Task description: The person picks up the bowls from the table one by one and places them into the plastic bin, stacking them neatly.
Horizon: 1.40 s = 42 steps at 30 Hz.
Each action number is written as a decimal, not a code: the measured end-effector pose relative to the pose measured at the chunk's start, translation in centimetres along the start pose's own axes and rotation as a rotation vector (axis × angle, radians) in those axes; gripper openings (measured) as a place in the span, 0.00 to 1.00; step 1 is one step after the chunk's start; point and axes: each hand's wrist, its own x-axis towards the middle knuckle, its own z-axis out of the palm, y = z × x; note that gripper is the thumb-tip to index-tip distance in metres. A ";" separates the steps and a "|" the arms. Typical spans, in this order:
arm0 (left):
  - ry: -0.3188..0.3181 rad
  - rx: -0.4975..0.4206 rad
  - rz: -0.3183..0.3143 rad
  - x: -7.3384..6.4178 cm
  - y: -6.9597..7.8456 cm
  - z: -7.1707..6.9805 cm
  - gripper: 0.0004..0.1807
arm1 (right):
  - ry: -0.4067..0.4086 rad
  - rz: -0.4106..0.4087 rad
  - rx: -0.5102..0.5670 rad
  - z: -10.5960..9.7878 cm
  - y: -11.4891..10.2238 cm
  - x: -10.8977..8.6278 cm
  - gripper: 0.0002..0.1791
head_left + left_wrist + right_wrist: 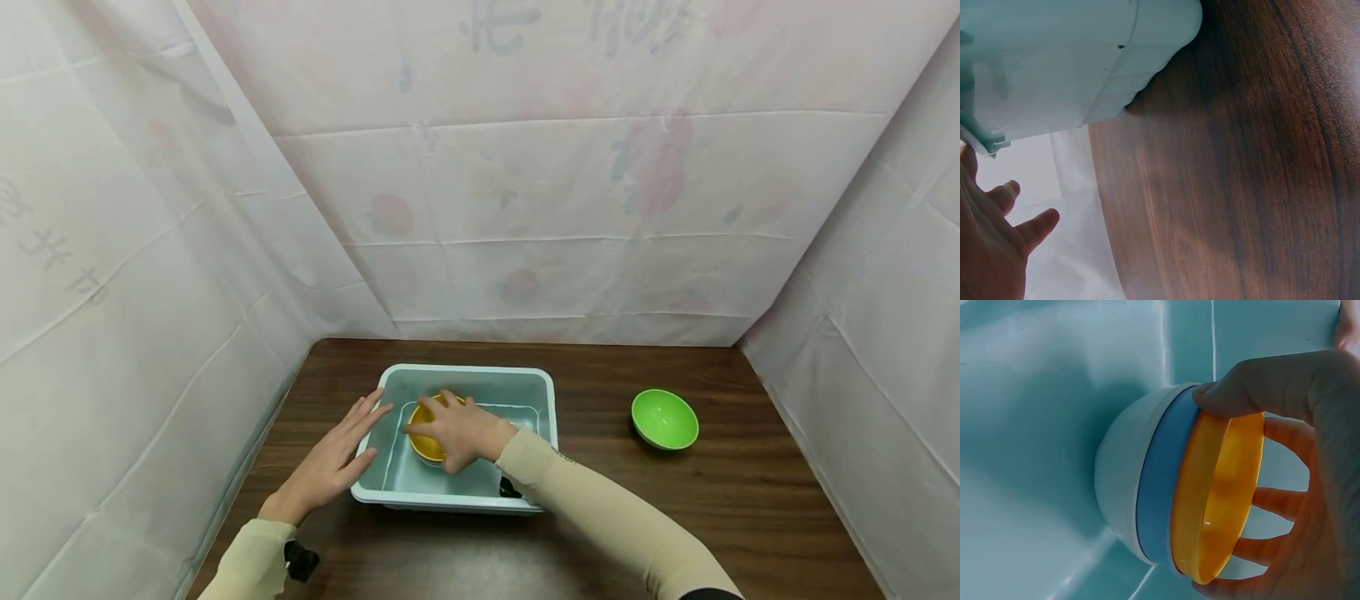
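A yellow bowl [427, 447] sits nested on top of a blue bowl [1163, 487] and a white bowl [1124, 472], the stack standing inside a pale blue-green basin [457, 500]. My right hand [467, 431] reaches down from above and grips the stack at the yellow bowl's rim. In the right wrist view its thumb lies on the near side and the fingers [1275, 501] spread along the far side. At the basin's left rim rests my left hand [330, 464], fingers extended; in the left wrist view the hand is partly cut off by the frame edge.
A green bowl [664, 419] stands on the dark wooden table [600, 517] to the right of the basin. White printed sheets [525, 200] hang behind the table and along both sides. A black strap piece [302, 561] is on the left wrist.
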 end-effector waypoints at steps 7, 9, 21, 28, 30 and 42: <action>0.001 -0.010 -0.001 0.0 0.1 0.0 0.34 | -0.023 0.014 -0.004 0.0 -0.1 0.0 0.47; -0.001 -0.011 -0.003 0.0 0.2 0.0 0.34 | -0.026 0.018 -0.013 0.1 -0.1 0.0 0.47; 0.002 -0.012 -0.001 0.0 0.3 0.0 0.34 | -0.057 0.044 0.014 0.1 -0.2 0.1 0.47; 0.005 -0.015 -0.008 0.0 0.5 0.0 0.35 | -0.061 0.040 0.006 0.0 -0.1 0.1 0.45; 0.002 -0.013 -0.011 0.0 0.5 0.0 0.35 | -0.064 0.042 0.003 0.0 0.0 0.1 0.45; -0.012 -0.043 -0.028 -0.1 0.3 0.2 0.36 | -0.040 0.036 -0.003 -0.5 0.2 -0.5 0.42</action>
